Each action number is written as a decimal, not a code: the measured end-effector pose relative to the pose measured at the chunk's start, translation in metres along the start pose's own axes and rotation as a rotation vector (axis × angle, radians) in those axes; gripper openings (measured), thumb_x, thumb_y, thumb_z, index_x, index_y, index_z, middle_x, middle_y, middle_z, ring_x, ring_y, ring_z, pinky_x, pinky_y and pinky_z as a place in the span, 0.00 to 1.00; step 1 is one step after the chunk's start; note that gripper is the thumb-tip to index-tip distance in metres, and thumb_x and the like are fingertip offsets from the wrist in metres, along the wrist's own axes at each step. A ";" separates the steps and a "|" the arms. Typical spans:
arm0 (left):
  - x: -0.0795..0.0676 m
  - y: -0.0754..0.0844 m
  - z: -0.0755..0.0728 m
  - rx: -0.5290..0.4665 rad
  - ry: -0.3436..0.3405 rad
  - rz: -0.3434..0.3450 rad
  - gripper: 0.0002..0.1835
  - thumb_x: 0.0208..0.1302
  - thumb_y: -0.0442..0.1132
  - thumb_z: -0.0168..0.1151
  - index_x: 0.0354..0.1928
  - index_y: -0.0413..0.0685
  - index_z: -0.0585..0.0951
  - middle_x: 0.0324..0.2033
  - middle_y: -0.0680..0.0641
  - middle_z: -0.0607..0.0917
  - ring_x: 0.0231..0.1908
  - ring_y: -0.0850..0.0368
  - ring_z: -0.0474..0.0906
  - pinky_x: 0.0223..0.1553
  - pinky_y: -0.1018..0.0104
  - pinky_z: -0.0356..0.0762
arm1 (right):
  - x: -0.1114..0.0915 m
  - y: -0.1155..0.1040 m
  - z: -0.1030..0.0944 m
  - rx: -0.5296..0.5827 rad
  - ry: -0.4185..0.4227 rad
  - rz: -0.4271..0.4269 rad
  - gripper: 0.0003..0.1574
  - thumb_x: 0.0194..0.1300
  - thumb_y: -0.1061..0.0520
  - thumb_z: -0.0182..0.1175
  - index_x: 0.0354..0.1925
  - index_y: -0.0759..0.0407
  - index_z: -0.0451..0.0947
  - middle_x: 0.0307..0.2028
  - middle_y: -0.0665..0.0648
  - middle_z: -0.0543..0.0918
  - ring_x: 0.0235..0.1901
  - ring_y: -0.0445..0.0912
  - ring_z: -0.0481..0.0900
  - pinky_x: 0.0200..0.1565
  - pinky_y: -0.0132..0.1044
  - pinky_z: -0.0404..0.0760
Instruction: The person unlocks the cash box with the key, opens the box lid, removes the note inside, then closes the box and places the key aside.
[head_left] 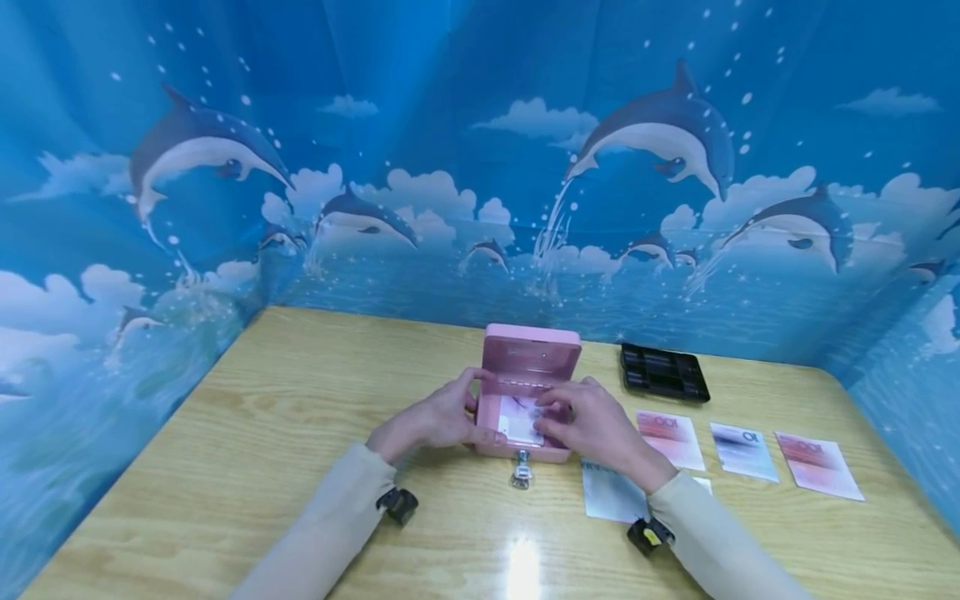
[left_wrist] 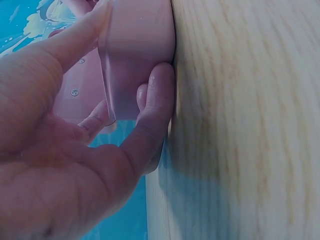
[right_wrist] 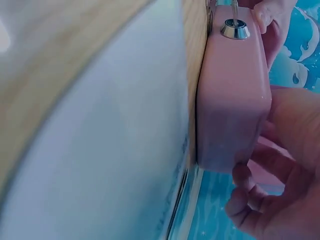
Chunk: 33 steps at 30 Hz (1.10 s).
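A small pink cash box point(head_left: 487, 421) stands on the table with its lid point(head_left: 532, 358) up. A key sits in the lock point(right_wrist: 235, 29) on its front. My left hand point(head_left: 448, 410) grips the box's left side, thumb at the front edge and fingers along the side wall point(left_wrist: 135, 45). Inside the box lies a whitish printed paper note point(head_left: 517, 419). My right hand point(head_left: 588, 421) reaches in over the right wall, thumb and fingers curled at the note's right edge. In the right wrist view that hand's point(right_wrist: 285, 185) thumb and index tips are hidden behind the box wall.
A black compartment tray point(head_left: 663, 373) lies at the back right. Nearer are two reddish notes point(head_left: 671, 437) point(head_left: 817, 465) and a bluish note point(head_left: 744, 451) marked 10. A pale blue-grey sheet point(head_left: 611, 492) lies partly under my right forearm. A dolphin-print curtain point(head_left: 450, 275) hangs behind the table.
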<state>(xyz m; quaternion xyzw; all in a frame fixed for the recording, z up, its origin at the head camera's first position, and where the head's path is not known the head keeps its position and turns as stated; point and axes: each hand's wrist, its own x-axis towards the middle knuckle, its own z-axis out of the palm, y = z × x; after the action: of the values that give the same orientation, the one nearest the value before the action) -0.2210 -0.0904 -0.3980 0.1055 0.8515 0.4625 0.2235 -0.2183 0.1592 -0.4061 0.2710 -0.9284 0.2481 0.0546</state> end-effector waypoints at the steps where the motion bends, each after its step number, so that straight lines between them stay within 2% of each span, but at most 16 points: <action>1: 0.000 0.000 0.000 0.000 0.000 0.000 0.50 0.53 0.39 0.80 0.74 0.55 0.60 0.48 0.40 0.80 0.40 0.51 0.83 0.48 0.58 0.86 | 0.001 -0.001 0.001 -0.009 -0.009 0.008 0.17 0.58 0.51 0.77 0.46 0.50 0.89 0.35 0.46 0.90 0.31 0.39 0.74 0.38 0.33 0.69; 7: 0.000 -0.001 0.000 -0.004 0.001 0.008 0.51 0.53 0.40 0.80 0.75 0.55 0.60 0.48 0.39 0.80 0.40 0.52 0.84 0.48 0.58 0.86 | 0.006 -0.004 0.001 -0.046 -0.065 0.041 0.21 0.52 0.51 0.80 0.47 0.50 0.89 0.41 0.48 0.91 0.32 0.37 0.74 0.39 0.33 0.72; 10: 0.000 -0.001 -0.001 -0.005 0.003 0.011 0.51 0.53 0.40 0.81 0.75 0.55 0.59 0.48 0.39 0.80 0.40 0.52 0.84 0.48 0.58 0.86 | 0.007 -0.005 -0.001 -0.070 -0.087 0.016 0.24 0.50 0.54 0.81 0.47 0.52 0.89 0.43 0.50 0.91 0.31 0.38 0.75 0.42 0.36 0.76; 16: 0.000 -0.001 0.000 0.000 0.002 0.015 0.52 0.53 0.41 0.81 0.75 0.54 0.59 0.47 0.39 0.80 0.39 0.52 0.84 0.48 0.57 0.85 | 0.008 -0.006 -0.004 -0.085 -0.139 -0.036 0.23 0.52 0.61 0.78 0.49 0.55 0.88 0.43 0.52 0.91 0.30 0.38 0.76 0.48 0.44 0.81; 22: 0.000 -0.001 0.000 0.005 0.005 0.012 0.52 0.52 0.41 0.81 0.75 0.54 0.59 0.47 0.40 0.81 0.40 0.52 0.84 0.50 0.56 0.85 | 0.010 -0.004 -0.005 -0.034 -0.199 -0.033 0.24 0.55 0.61 0.76 0.52 0.57 0.87 0.46 0.54 0.91 0.38 0.41 0.84 0.45 0.40 0.86; 27: 0.001 -0.002 0.000 0.002 0.008 0.014 0.52 0.53 0.41 0.81 0.75 0.53 0.59 0.47 0.40 0.81 0.40 0.52 0.84 0.49 0.57 0.86 | 0.010 -0.003 -0.005 0.028 -0.216 0.025 0.27 0.53 0.61 0.78 0.54 0.57 0.86 0.46 0.55 0.90 0.38 0.42 0.83 0.41 0.35 0.85; 33: 0.000 -0.002 0.000 0.005 0.010 0.006 0.52 0.53 0.42 0.81 0.76 0.54 0.59 0.47 0.40 0.81 0.40 0.51 0.84 0.49 0.57 0.85 | 0.008 -0.006 -0.005 0.062 -0.177 0.134 0.26 0.54 0.61 0.78 0.52 0.53 0.86 0.46 0.51 0.87 0.41 0.42 0.79 0.44 0.40 0.82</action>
<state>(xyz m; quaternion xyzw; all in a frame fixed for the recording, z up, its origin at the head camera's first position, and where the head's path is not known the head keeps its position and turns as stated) -0.2212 -0.0914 -0.4002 0.1063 0.8534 0.4617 0.2176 -0.2219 0.1532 -0.3972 0.2309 -0.9376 0.2547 -0.0528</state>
